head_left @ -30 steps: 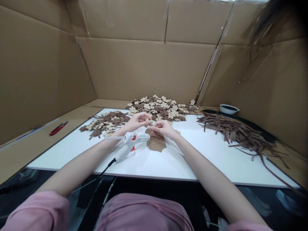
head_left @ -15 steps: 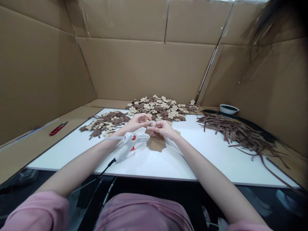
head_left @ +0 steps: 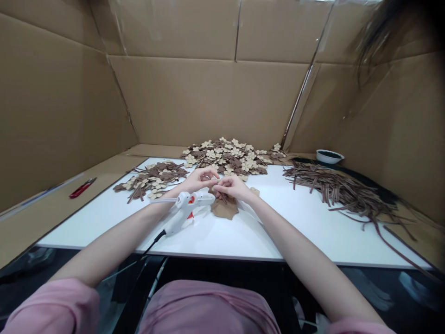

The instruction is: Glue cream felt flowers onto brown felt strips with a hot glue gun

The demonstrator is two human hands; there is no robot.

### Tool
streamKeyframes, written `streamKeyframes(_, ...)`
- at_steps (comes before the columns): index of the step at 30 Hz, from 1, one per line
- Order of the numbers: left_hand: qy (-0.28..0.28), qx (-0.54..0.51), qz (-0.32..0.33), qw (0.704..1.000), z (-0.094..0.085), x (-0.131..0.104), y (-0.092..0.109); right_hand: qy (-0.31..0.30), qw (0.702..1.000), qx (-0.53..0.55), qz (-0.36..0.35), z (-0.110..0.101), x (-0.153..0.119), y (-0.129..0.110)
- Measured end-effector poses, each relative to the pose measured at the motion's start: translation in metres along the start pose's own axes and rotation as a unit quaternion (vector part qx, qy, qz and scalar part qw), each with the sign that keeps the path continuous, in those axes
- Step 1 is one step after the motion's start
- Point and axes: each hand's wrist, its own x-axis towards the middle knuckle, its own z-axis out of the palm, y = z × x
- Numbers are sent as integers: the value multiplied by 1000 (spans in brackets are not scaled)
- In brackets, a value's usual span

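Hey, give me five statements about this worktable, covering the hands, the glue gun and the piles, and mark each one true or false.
1. The left hand is gripping the glue gun. False: its fingers are near those of the right hand, by the far end of the flat brown piece.
2. A black cord runs from the glue gun's handle. True.
3. The red cutter lies at the far right. False: it lies on the left, on the cardboard.
4. The far middle flower pile mixes cream and brown. True.
5. The white bowl stands left of the brown strips' pile. False: it stands behind it.
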Motion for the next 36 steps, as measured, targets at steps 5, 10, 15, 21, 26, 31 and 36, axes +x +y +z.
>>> streamKeyframes(5,0,3,-2,1000,0,0,-1,-1,1000,5,-2,0,1,2)
streamKeyframes(10,-8,2,-3,1000,-2,0,-3,0,1000,-3,-2,0,1,2)
streamKeyframes(15,-7,14,-3,1000,-2,0,-4,-3,1000,4,3,0,1,2)
streamKeyframes(21,-4,15,-7,1000,-2,0,-4,-2,1000,2,-4,0,0,1)
streamKeyframes(26,-6,11,-15,1000,-1,0,-3,-5,1000,1,-6,-1,1,3)
streamKeyframes(31,-12,30,0,999,-4,-1,-5,-7,1000,-10,-12,-2,3,7)
streamKeyframes(36,-26,72,10,997,-5,-2,-7,-2,1000,2,-1,-1,3,7)
